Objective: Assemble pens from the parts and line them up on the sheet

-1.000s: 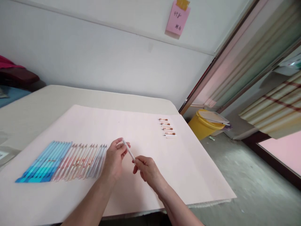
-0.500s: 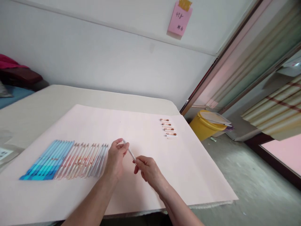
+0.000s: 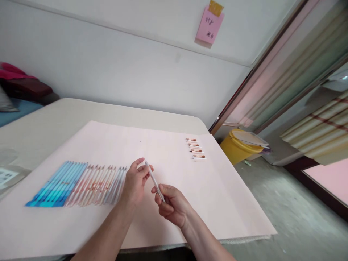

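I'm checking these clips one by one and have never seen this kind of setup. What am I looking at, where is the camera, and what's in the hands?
There is no machine: a camera on a person's head looks down at their own bare hands. The left hand and right hand hold one thin white pen between them, slanted above a large pale pink paper sheet on a beige table. A row of blue and pink-patterned pens lies on the sheet at left; a few small white and brown pen parts lie at far right. A yellow bucket stands on the floor.
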Demonstrator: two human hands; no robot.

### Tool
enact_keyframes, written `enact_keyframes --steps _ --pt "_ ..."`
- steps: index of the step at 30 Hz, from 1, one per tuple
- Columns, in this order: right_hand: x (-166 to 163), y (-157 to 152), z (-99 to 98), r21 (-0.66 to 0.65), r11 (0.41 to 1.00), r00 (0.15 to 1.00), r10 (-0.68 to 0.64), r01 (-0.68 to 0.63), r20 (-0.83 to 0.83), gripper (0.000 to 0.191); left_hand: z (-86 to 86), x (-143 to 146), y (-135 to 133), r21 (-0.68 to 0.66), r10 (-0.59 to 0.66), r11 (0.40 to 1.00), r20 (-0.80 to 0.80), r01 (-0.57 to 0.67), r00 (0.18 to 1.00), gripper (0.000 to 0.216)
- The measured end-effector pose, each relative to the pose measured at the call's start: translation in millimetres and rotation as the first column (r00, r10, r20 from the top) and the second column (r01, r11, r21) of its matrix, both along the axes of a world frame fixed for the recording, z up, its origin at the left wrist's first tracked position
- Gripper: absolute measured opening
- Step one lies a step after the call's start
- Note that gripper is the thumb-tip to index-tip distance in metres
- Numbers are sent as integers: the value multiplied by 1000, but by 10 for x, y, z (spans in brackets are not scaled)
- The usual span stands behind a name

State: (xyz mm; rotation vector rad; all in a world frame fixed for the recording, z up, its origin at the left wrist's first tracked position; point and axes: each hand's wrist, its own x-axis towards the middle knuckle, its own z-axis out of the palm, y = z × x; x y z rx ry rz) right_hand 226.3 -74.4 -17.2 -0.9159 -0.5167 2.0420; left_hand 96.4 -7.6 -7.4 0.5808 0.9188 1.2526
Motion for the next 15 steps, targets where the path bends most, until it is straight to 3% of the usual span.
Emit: enact_keyframes --steps 4,7,9,11,15 --pt "-25 14 36 160 987 952 -81 34 296 30 -23 -4 17 39 52 998 -26 -51 998 48" --pt "-15 31 50 307 951 793 -206 25 573 25 -30 3 18 49 78 996 -89 -74 993 50" --pt "-3 40 42 349 937 727 -256 24 637 22 -19 10 7 46 65 997 -117 -59 991 51" --pt "5 43 27 300 953 785 -206 27 584 21 3 15 -9 44 44 998 -112 -39 993 51" --pt "2 38 -8 110 994 970 -21 -6 243 24 54 11 -34 66 -2 998 -58 6 998 51"
